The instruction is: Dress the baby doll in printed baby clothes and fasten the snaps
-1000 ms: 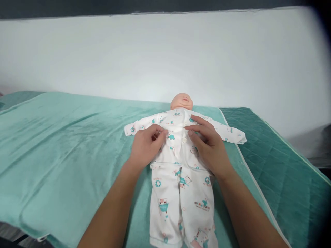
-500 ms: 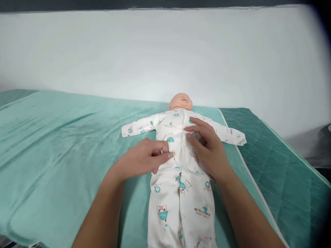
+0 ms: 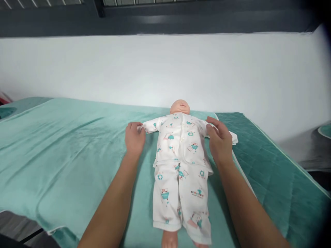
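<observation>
A doll (image 3: pixel 169 148) is laid on its back on a pale green blanket (image 3: pixel 77 155), dressed in a white jacket and trousers (image 3: pixel 167 206) printed in teal and pink. Its head (image 3: pixel 179 106) is pointed toward the white wall (image 3: pixel 155 69), and its feet (image 3: pixel 170 238) are cut off by the lower border of the view. To the left, a broad, lightly creased stretch of blanket is seen; to the right, its white edge is met by a darker quilted cover (image 3: pixel 274 172). The doll is flanked by both hands: the left hand (image 3: pixel 135 137), fingers curled, is placed at one sleeve's end; the right hand (image 3: pixel 219 139), loosely bent, is placed over the other sleeve. Whether either sleeve is gripped cannot be told.
</observation>
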`<act>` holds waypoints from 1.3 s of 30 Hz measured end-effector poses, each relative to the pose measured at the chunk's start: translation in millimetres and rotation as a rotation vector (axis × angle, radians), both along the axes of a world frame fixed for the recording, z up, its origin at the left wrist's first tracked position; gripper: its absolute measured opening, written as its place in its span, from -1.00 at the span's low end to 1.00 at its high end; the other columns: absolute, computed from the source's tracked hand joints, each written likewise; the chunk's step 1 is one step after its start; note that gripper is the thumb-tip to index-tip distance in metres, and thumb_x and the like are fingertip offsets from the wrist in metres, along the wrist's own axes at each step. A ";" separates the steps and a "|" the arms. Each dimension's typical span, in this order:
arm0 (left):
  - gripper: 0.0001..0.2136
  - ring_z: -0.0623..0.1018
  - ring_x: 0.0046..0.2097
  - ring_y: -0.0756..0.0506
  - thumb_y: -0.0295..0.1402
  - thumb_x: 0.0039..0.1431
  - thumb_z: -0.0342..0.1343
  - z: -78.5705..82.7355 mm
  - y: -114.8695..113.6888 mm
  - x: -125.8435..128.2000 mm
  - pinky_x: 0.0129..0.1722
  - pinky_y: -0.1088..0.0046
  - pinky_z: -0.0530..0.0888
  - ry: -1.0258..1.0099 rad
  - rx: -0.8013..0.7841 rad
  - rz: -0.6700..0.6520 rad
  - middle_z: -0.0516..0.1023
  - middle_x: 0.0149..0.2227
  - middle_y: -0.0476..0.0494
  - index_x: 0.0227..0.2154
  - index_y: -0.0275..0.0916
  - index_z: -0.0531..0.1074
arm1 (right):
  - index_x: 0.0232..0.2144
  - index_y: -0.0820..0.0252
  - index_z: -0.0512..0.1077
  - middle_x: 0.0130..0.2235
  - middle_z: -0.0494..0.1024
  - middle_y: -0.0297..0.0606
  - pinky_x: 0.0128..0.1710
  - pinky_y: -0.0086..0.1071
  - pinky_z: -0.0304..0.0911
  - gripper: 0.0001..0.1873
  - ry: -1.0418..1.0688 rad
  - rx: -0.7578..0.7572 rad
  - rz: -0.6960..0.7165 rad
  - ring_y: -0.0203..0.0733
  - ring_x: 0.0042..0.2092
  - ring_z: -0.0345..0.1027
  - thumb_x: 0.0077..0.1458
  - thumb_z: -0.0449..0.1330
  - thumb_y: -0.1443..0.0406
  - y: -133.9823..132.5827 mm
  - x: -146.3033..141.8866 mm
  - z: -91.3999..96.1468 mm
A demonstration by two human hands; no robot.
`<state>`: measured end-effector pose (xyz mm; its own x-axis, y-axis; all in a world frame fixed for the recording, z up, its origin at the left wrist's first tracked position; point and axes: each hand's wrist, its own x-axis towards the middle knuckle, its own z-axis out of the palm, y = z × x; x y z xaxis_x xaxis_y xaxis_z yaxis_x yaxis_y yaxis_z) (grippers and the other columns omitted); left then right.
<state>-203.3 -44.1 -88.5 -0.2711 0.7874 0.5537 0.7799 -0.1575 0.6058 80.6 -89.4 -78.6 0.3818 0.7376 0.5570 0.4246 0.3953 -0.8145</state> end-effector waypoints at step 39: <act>-0.49 0.28 0.30 -0.19 -0.36 0.32 -0.22 -24.7 -0.3 -75.7 0.23 0.10 0.21 0.428 -0.400 -0.049 0.26 0.31 -0.05 0.32 0.02 0.10 | 0.07 0.38 0.44 0.06 0.44 0.10 0.20 -0.12 0.08 -0.47 -0.256 -0.379 -0.476 0.09 0.15 0.24 0.09 0.03 0.25 -36.2 102.6 -44.7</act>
